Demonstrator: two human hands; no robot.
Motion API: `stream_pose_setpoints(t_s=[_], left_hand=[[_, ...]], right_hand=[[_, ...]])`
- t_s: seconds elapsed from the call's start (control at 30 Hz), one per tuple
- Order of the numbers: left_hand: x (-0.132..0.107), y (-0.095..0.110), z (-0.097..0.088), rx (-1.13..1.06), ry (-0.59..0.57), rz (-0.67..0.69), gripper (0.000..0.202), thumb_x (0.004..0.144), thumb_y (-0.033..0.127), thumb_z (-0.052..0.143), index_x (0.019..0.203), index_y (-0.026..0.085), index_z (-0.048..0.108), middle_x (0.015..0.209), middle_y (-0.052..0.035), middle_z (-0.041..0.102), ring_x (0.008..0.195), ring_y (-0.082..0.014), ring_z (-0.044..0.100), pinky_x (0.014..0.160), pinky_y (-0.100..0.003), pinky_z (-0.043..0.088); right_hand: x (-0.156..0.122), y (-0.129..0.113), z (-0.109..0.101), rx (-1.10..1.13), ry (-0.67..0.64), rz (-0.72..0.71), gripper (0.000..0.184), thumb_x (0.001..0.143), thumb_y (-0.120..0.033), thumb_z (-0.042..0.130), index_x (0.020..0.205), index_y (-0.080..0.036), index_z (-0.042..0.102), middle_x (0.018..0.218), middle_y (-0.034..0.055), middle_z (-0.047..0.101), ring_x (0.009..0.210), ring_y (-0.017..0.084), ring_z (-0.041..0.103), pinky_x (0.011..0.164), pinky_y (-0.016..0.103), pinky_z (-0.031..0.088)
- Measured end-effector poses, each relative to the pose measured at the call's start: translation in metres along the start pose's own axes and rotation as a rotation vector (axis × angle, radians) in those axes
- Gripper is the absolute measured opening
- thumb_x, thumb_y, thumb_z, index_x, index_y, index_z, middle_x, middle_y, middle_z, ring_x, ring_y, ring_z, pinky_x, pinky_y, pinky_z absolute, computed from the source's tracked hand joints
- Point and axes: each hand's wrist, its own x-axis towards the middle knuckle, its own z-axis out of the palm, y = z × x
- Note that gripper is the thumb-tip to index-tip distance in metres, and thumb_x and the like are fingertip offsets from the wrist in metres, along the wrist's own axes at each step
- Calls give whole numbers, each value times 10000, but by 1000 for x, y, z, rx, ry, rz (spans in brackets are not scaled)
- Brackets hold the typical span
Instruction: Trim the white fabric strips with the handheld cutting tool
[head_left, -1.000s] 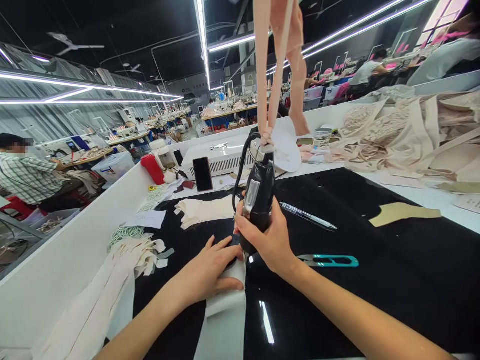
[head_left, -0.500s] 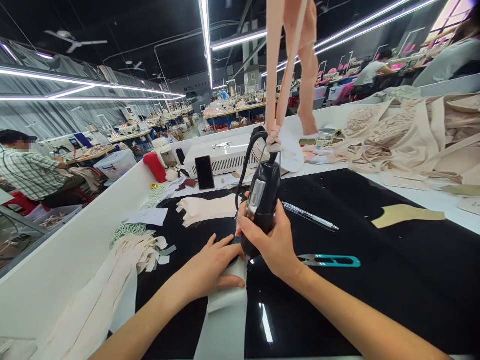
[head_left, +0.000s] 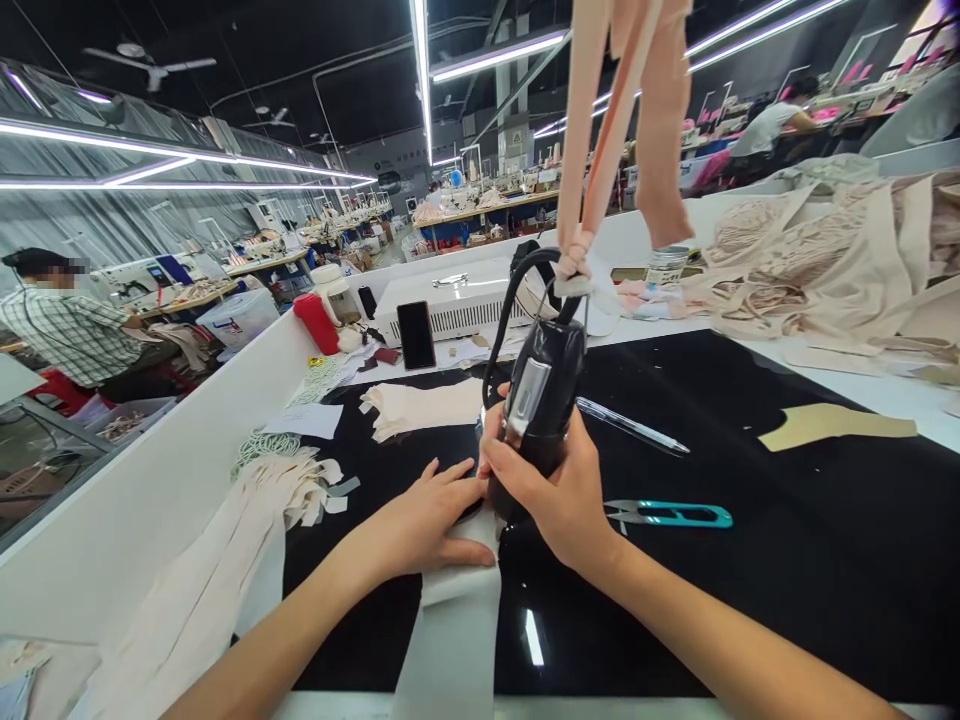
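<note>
My right hand (head_left: 559, 490) is wrapped around a black corded power tool (head_left: 546, 385) with a silver plate on its side. The tool stands tilted over a pale fabric strip (head_left: 457, 610), and its working end is hidden by my hands. Peach fabric bands (head_left: 589, 170) tied at its top hang from above. My left hand (head_left: 427, 520) lies flat on the strip just left of the tool, fingers spread and thumb pointing right. Something dark shows under its fingertips. To the right of my right hand are teal thread snips (head_left: 675, 514) and a clear pen (head_left: 634, 425).
A cream fabric piece (head_left: 424, 408) lies behind my hands. Layered cream strips (head_left: 202, 560) sit at left by the white side wall (head_left: 142, 480). A phone (head_left: 416, 335) leans against a white box (head_left: 465, 305). Beige fabric (head_left: 840, 260) is heaped at right, beyond a tan pattern piece (head_left: 832, 425).
The view has shifted slightly, so the tool and most table items appear a little farther right. Both hands keep their places on the tool and the strip.
</note>
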Motion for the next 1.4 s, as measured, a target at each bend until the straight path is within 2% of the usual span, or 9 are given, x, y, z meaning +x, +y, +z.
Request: stream_pose_setpoints(t_s=[0.37, 0.47, 0.57, 0.7, 0.83, 0.93, 1.13, 1.23, 1.4], left_hand=[[-1, 4, 0, 11, 69, 69, 806, 840, 219, 916, 1545, 270, 529, 1670, -133, 431, 1558, -380, 377, 1274, -680, 283], [-6, 3, 4, 43, 112, 74, 724, 841, 261, 923, 1477, 265, 579, 1642, -124, 471, 1546, -388, 393, 1267, -687, 299], [-20, 8, 15, 127, 261, 65, 489, 889, 244, 881, 1314, 223, 642, 1567, -118, 538, 1455, -346, 505, 1241, -608, 399], [-42, 23, 39, 310, 425, 60, 74, 1028, 154, 661, 1098, 178, 654, 1092, -65, 697, 975, -250, 690, 872, -428, 625], [-49, 30, 60, 415, 430, 132, 91, 1042, 118, 571, 1026, 175, 641, 942, -45, 673, 817, -238, 664, 726, -394, 611], [-49, 23, 61, 436, 424, 212, 184, 1052, 49, 505, 1073, 170, 642, 1023, -56, 711, 900, -223, 699, 813, -367, 617], [-59, -2, 37, 383, 319, 420, 248, 1118, 113, 477, 1191, 220, 688, 1300, -31, 753, 1276, -198, 683, 1187, -363, 491], [-62, -8, 31, 293, 337, 372, 345, 1056, 23, 457, 1201, 216, 704, 1329, -54, 740, 1268, -189, 693, 1152, -331, 530], [-47, -9, 36, 221, 505, 167, 401, 994, -23, 455, 1261, 174, 679, 1322, -104, 712, 1212, -203, 702, 1064, -341, 600]], right_hand=[[-5, 1, 2, -55, -10, 13, 274, 787, -332, 751, 1005, -271, 596, 816, -25, 667, 672, 178, 628, 649, 363, 578], [-3, -2, 0, -61, -2, -2, 285, 774, -348, 788, 949, -272, 577, 812, -29, 666, 657, 173, 625, 651, 361, 573], [-1, -6, -5, -68, 15, -16, 308, 776, -349, 803, 938, -276, 551, 803, -40, 670, 639, 165, 626, 647, 355, 565], [4, -10, -12, -82, 4, -37, 355, 786, -358, 838, 951, -285, 533, 819, -47, 672, 631, 158, 616, 627, 343, 555], [11, -14, -15, -85, -38, -47, 485, 706, -397, 932, 964, -290, 536, 814, -48, 683, 639, 169, 634, 600, 335, 560], [11, -18, -14, -165, -25, -55, 475, 702, -395, 930, 977, -287, 559, 809, -43, 691, 635, 170, 625, 600, 338, 561], [3, -18, -9, -208, 17, -54, 370, 775, -410, 839, 1010, -290, 580, 806, -30, 699, 650, 194, 651, 642, 381, 574], [-1, -17, -7, -191, 4, -69, 333, 790, -384, 829, 989, -293, 577, 777, -40, 693, 634, 192, 659, 643, 379, 577], [-8, -12, -7, -147, -30, -91, 283, 813, -313, 813, 995, -296, 598, 778, -45, 689, 614, 176, 658, 630, 357, 591]])
